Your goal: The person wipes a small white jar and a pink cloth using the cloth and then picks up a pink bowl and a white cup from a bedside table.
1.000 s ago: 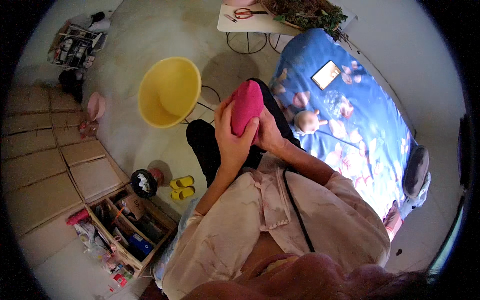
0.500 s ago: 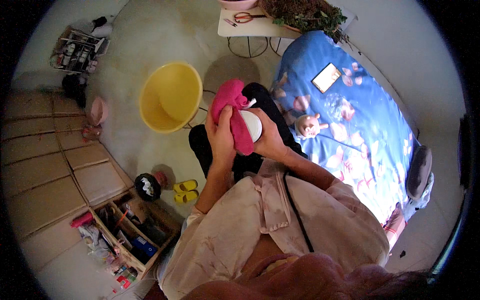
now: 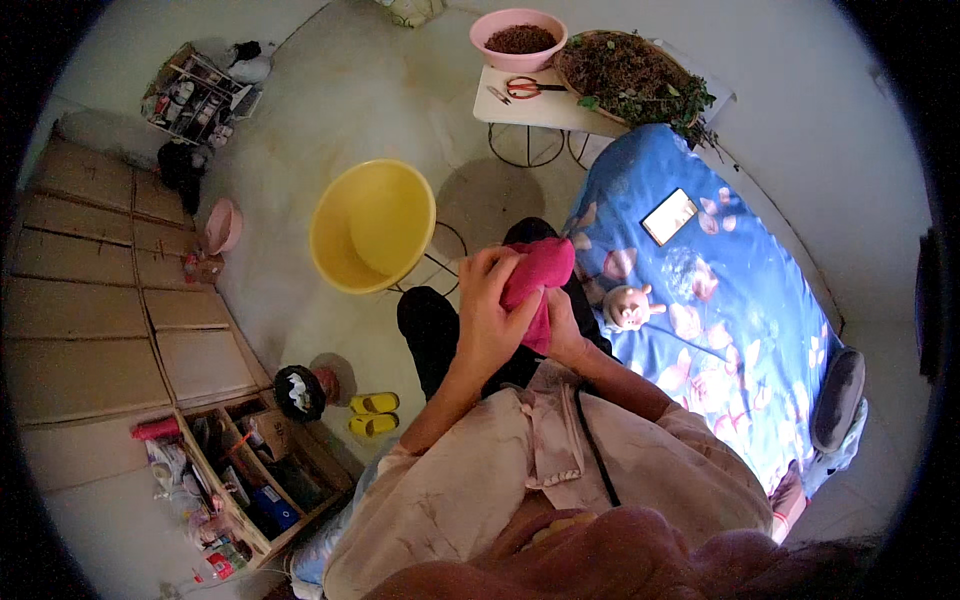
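Above my lap, both hands are closed around a bunched bright pink cloth (image 3: 540,275). My left hand (image 3: 488,305) presses on it from the left, with fingers curled over its top and thumb stretched towards the right hand. My right hand (image 3: 565,325) grips the cloth from the lower right, its fingers partly covered. The white round object that showed half a second ago is out of sight, and I cannot tell whether it is inside the cloth.
A large yellow basin (image 3: 345,230) on a wire stand is ahead left. Right of me, a blue flowered bedspread (image 3: 640,165) carries a phone (image 3: 668,217) and a pig figure (image 3: 628,307). Scissors (image 3: 525,87) and a pink basin (image 3: 480,38) rest on the far white table (image 3: 500,108). Yellow slippers (image 3: 374,414) lie at lower left.
The pink cloth has turned and now covers where the white round object showed. My left hand has shifted from the cloth's near side to over it. The view has also shifted.
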Tool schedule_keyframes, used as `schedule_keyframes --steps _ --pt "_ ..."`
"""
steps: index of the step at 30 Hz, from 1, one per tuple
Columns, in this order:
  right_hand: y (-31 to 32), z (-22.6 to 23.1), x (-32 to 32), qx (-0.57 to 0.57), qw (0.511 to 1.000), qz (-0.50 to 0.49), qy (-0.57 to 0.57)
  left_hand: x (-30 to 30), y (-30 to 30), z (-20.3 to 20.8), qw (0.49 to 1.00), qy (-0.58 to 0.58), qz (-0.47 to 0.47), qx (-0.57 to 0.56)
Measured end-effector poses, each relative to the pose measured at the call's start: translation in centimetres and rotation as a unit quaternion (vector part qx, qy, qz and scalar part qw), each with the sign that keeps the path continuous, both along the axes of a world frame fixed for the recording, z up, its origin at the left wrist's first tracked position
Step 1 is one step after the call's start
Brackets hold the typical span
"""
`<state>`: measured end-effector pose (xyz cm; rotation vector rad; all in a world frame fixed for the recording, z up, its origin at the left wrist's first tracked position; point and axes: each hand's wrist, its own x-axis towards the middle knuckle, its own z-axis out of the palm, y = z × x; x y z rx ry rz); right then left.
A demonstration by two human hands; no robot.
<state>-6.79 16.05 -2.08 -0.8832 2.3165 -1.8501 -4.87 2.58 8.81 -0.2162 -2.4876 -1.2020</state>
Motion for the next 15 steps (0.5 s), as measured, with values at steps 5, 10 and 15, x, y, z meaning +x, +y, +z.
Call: schedule_keyframes --steps 5,10,15 --pt "-0.7 2.9 0.5 -0.022 0.999 -0.014 0.047 -2.2 -1.9 -0.5 0.974 -0.156 -0.003 0.164" --pt "-0.8 5.4 1.1 -0.035 0.998 -0.01 -0.061 -3.2 -3.2 -2.9 0.875 -0.183 0.054 0.445" --pt "-1.4 6.5 0.1 -0.075 0.992 -0.054 -0.089 -0.6 -3.3 -5.4 0.701 -0.149 0.079 0.693"
